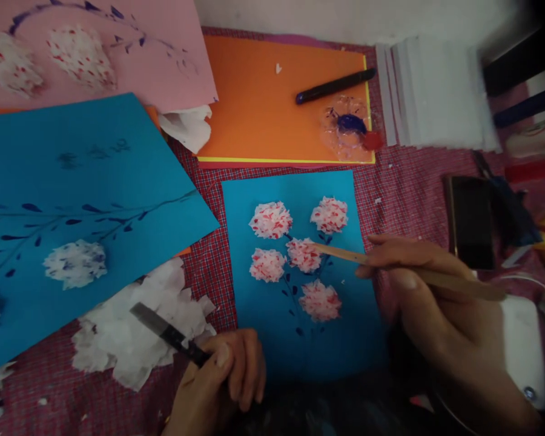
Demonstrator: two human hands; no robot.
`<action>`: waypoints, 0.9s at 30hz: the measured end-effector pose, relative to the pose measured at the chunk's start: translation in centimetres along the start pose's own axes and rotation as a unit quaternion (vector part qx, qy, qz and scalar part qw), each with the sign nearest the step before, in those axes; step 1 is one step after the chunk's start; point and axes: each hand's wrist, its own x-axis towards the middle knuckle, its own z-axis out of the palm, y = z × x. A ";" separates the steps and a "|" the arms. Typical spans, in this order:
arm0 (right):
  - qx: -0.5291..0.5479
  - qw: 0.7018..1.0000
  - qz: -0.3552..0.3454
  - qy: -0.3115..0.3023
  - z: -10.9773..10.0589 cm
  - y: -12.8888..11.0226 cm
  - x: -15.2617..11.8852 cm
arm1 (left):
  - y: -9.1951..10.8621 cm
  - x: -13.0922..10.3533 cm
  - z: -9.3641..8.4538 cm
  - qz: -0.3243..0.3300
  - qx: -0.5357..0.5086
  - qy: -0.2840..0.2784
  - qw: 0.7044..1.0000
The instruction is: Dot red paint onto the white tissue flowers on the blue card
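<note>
My right hand [440, 303] grips a slim, tapered wooden stick [345, 253]. Its thin end touches or nearly touches the middle pink-and-white paper flower [304, 255] on a blue sheet [263, 339]. Several similar tufted flowers surround that one, with painted dark stems and leaves among them. Curled around a black-handled tool with a flat grey tip [149, 320], my left hand [227, 369] is at the sheet's lower left. The tool's tip points up-left, over a pile of white tissue paper pieces [131, 345]; whether it is a blade or a brush is unclear.
A larger blue sheet [95, 181] with painted branches lies left, below a pink sheet [163, 60]. An orange sheet [249, 97] holds a dark marker [336, 86] and plastic smeared with blue paint [350, 125]. White paper strips [449, 91] and a phone [470, 221] lie right.
</note>
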 end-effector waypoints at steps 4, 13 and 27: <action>-0.013 1.000 0.019 0.007 0.2 -0.8 1.1 | 0.2 0.0 0.0 -0.014 0.028 0.013 0.999; -0.031 0.999 0.009 -0.041 0.9 -1.6 2.2 | 0.4 -0.6 -0.2 -0.003 0.041 -0.002 0.999; 0.010 1.000 0.015 -0.010 -0.5 0.0 2.1 | 0.1 -1.1 -0.8 -0.009 0.039 -0.010 0.999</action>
